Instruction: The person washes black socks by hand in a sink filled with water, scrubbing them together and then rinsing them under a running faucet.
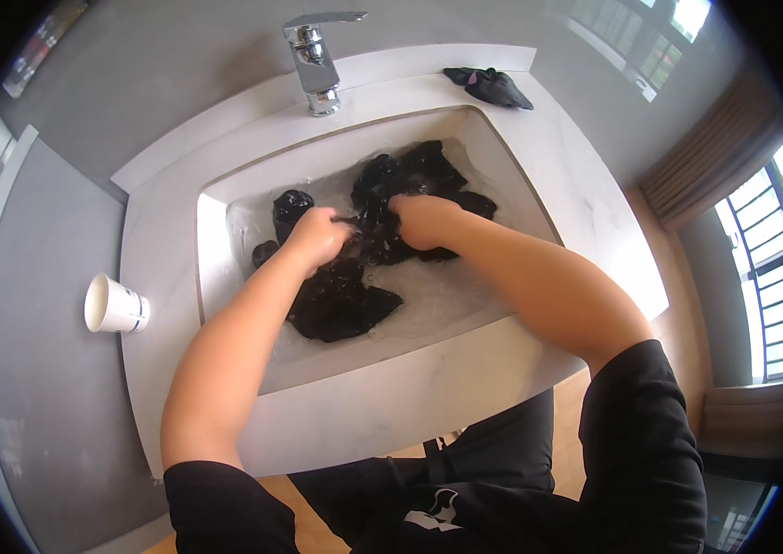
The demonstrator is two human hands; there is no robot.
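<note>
Both hands [319,238] grip soaked black cloth [345,309] in a water-filled basin [214,258].
Beyond the tabletop's [391,406] front edge, the cloth's near lobe spreads toward the person; its long axis runs diagonally from near left to far right, the far end pointing away toward the basin's back right. The left hand's grip is closed on a pinched fold at the middle; the right hand [428,222], just beside it, is curled closed into the bunched part. Under the water [447,291], whether this is one piece or several is hard to tell. Farther back stand a chrome faucet [315,69] and, right of it, a crumpled dark bundle [493,88].
</note>
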